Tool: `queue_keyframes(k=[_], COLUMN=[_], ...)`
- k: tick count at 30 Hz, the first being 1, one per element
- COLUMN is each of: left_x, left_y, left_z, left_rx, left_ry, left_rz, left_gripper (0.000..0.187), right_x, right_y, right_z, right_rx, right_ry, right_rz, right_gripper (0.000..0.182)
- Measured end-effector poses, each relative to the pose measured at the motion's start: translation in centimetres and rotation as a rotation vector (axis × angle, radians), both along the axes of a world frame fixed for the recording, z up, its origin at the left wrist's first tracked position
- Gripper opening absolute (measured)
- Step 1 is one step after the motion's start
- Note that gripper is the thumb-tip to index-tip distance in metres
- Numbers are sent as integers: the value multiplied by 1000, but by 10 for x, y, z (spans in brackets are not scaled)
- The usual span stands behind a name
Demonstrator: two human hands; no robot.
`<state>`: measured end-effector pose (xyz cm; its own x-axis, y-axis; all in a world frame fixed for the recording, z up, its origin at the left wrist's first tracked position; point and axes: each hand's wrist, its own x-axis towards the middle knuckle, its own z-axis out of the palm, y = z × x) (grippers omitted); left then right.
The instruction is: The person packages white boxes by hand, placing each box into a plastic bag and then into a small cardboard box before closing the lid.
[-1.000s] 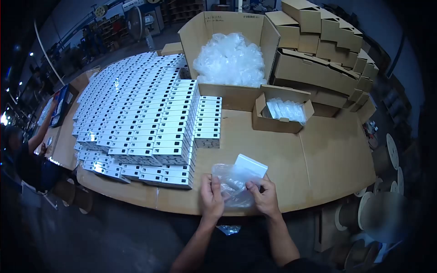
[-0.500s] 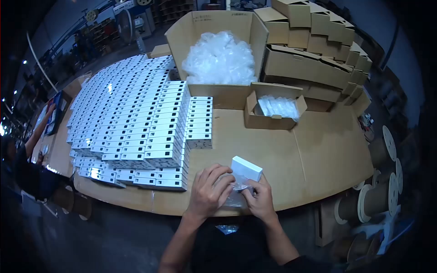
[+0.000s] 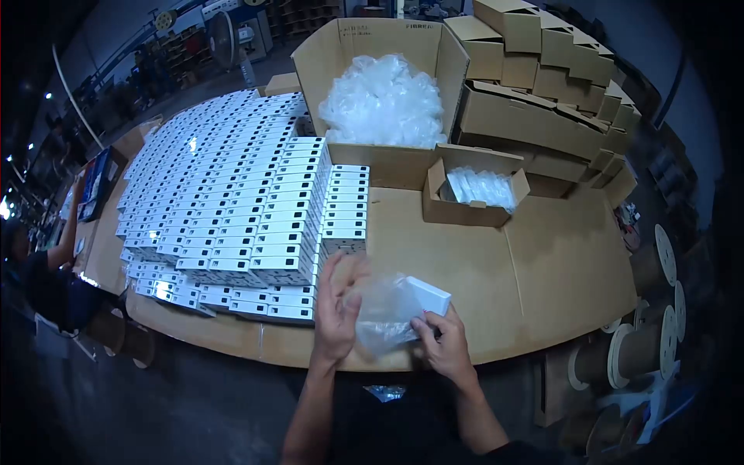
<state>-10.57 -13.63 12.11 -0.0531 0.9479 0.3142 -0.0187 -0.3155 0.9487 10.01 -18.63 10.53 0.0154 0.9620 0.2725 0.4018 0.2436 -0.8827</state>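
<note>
My right hand (image 3: 443, 339) grips a small white box (image 3: 425, 299) near the table's front edge. A clear plastic bag (image 3: 380, 318) hangs from the box's left side, partly blurred. My left hand (image 3: 338, 314) is raised left of the bag with its fingers apart, some of them smeared by motion; nothing shows in its grasp. Beyond it, many flat white boxes (image 3: 225, 186) with small black squares stand stacked in rows on the left of the table.
A large carton (image 3: 380, 159) of clear plastic bags stands at the back. Before it on the right is a small carton (image 3: 465, 215) of wrapped items. Brown cartons (image 3: 527, 124) are piled behind. A co-worker (image 3: 58, 267) is at far left; spools (image 3: 647, 345) stand right of the table (image 3: 566, 263).
My left hand has moved left, off the box and bag, and its fingers have opened. The bag now spreads out to the left of the box. The view has shifted slightly.
</note>
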Motion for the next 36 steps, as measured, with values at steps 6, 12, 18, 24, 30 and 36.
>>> queue_keyframes(k=[6, 12, 18, 24, 30, 36], left_x=[15, 21, 10, 14, 13, 8], left_y=[-32, -38, -40, -39, -37, -33], left_z=[-31, -38, -43, -41, -33, -40], left_rx=[-234, -257, -202, -148, -183, -191], left_ry=[-365, -86, 86, 202, 248, 220], left_rz=[-256, -96, -121, -127, -101, -135], left_gripper=[79, 48, 48, 48, 50, 59], right_x=[-6, -2, 31, 37, 28, 16], right_y=[1, 0, 19, 44, 56, 54], right_z=[-7, -3, 39, 61, 73, 61], right_rx=[116, 152, 219, 351, 233, 89], right_ry=[59, 69, 454, 241, 75, 153], right_rz=[-120, 35, -35, 274, 465, 476], right_gripper=[13, 28, 36, 37, 21, 43])
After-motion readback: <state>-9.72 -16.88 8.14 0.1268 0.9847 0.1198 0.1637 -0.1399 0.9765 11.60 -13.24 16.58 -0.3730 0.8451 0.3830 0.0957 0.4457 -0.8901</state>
